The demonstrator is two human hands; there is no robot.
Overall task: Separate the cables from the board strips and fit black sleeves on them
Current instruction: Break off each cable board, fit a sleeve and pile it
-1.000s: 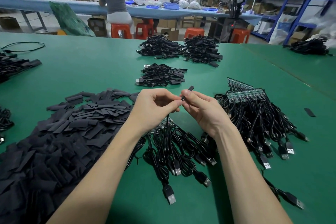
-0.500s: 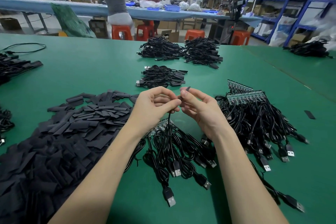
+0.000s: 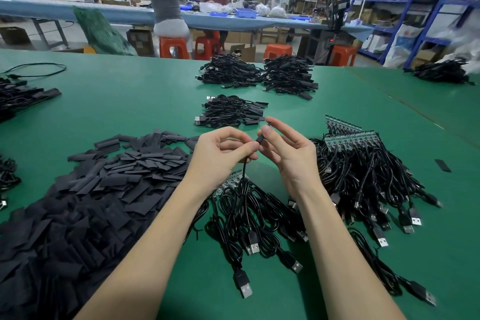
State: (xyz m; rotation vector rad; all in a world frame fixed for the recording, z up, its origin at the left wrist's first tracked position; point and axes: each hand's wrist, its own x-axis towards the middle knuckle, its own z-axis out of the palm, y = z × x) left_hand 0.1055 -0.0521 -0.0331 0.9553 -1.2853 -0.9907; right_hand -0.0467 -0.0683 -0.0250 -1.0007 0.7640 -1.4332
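Black USB cable (image 3: pixel 245 176) runs up from the near bundle (image 3: pixel 254 218), top end inside a black sleeve (image 3: pixel 259 138) held at centre. Flat black sleeves (image 3: pixel 85 205) heaped at 9 o'clock. Cables on green board strips (image 3: pixel 350 135) piled at 3 o'clock. Sleeved cables (image 3: pixel 228 112) stacked at 12 o'clock.

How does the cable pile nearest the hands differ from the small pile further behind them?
The near pile lies loose, with a green board strip attached; the small pile is tidy, with no strip visible. The left hand holds a cable from the near pile; nothing touches the small one. Both are black USB cables.
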